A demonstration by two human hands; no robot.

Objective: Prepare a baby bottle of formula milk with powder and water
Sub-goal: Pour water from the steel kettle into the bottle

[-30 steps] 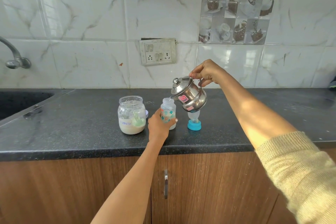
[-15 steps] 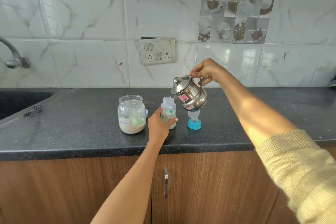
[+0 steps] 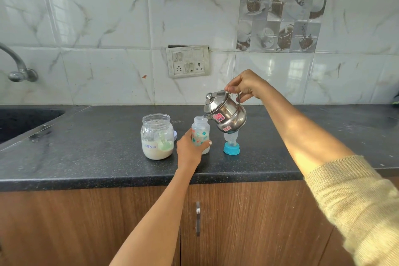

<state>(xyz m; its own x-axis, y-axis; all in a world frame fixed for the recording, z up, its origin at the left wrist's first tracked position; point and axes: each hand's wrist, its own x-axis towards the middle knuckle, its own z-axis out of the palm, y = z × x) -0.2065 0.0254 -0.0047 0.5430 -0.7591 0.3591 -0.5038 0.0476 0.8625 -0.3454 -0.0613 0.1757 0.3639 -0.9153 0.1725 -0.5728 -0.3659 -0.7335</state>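
A small clear baby bottle (image 3: 201, 130) with a flower print stands open on the black counter (image 3: 97, 157). My left hand (image 3: 189, 151) grips its lower body from the near side. My right hand (image 3: 245, 86) holds a steel kettle (image 3: 226, 114) by its handle, tilted left, its spout at the bottle's mouth with water running in. The bottle's blue ring with teat (image 3: 231, 146) stands just right of the bottle, under the kettle. An open glass jar (image 3: 157, 136) labelled formula, holding white powder and a green scoop, stands to the left.
A small lid (image 3: 174, 135) peeks out behind the jar. A sink (image 3: 23, 123) and tap (image 3: 18, 67) are at far left. A switch and socket plate (image 3: 187, 61) sits on the tiled wall. Wooden cabinet doors (image 3: 237, 222) are below the counter.
The kettle stays tilted over the bottle and has barely moved. Both hands keep their grips.
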